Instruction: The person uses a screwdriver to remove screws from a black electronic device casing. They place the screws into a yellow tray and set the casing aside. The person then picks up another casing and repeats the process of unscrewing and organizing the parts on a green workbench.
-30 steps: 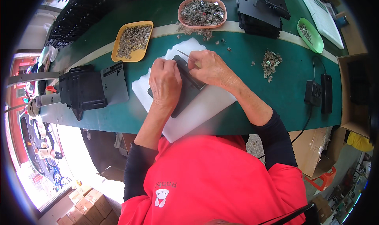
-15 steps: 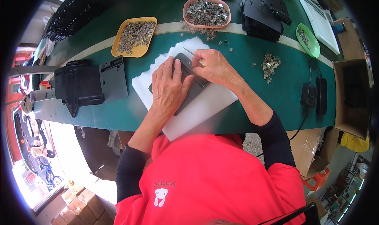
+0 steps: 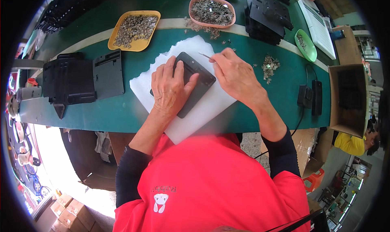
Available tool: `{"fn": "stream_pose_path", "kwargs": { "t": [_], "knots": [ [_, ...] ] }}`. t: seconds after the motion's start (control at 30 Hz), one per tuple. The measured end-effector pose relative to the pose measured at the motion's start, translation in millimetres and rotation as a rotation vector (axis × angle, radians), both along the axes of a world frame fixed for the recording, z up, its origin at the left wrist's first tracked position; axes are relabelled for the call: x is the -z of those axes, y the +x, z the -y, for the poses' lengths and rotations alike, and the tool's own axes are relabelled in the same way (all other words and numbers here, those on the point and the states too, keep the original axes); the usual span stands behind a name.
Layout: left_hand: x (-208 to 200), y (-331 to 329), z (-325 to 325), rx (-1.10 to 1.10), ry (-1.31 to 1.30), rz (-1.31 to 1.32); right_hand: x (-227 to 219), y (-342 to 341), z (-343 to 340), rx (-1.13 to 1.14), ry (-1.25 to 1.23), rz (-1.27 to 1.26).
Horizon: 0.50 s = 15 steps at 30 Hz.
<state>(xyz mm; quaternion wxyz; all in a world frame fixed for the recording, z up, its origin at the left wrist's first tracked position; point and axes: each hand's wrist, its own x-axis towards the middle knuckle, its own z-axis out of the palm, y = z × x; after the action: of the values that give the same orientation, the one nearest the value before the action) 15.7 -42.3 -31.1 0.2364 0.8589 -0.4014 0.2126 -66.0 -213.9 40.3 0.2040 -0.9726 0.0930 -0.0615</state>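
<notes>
A dark grey flat panel with a slotted end lies slantwise on a white foam sheet. My left hand rests on the panel, its fingers stretched out flat and the thumb spread over the face. Off the panel's right side, my right hand is closed in a pinch around a thin pointed metal tool. The tool's tip points left, above the foam and apart from the panel. My right fingers hide its rear end, so its exact kind is unclear.
Small metal clips fill a yellow tray, a pink tray and a green tray. A loose clip pile lies on the green table. Black parts stand left, stacked black plates far right, power adapters near right.
My right hand has moved right and lifted off the panel with the pointed tool, uncovering the panel's slotted end. My left hand stays on the panel. The whole view has shifted slightly.
</notes>
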Motion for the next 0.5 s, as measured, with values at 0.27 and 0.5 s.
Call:
{"fn": "stream_pose_path", "kwargs": {
  "t": [0.27, 0.5],
  "knots": [
    [-9, -8, -3, -0.046, 0.046, -0.121, 8, -34, -14, -0.055, -0.156, -0.113],
    [-7, -7, -6, -0.037, -0.023, -0.157, 13, -31, -25, -0.069, -0.237, -0.093]
  ]
}}
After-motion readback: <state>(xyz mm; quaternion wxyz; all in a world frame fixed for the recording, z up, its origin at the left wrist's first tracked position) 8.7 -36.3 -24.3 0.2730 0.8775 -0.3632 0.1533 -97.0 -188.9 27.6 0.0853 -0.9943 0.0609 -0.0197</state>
